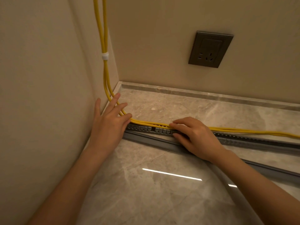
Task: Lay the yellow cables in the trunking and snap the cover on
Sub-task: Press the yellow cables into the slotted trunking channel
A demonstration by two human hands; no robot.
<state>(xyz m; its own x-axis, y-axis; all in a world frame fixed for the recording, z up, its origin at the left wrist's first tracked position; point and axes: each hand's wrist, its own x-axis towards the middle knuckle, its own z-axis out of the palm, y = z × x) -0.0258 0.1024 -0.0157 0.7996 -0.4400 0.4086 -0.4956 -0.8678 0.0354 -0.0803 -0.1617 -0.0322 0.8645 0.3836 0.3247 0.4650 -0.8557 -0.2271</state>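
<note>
Two yellow cables (151, 123) drop down the wall corner, bend at the floor and run right along the far edge of the grey slotted trunking (142, 128). My left hand (112, 120) lies flat at the bend, fingers spread over the cables and pressing on them. My right hand (193, 135) rests over the trunking further right, fingertips on the cables and thumb against the near side. The flat grey cover (154, 141) lies loose on the floor just in front of the trunking, running off to the right.
A white tie (105, 56) binds the cables on the wall. A dark wall socket (210, 49) sits at the right of the back wall. The floor is glossy marble tile (162, 184) with a low skirting (194, 93). The left wall stands close beside my left arm.
</note>
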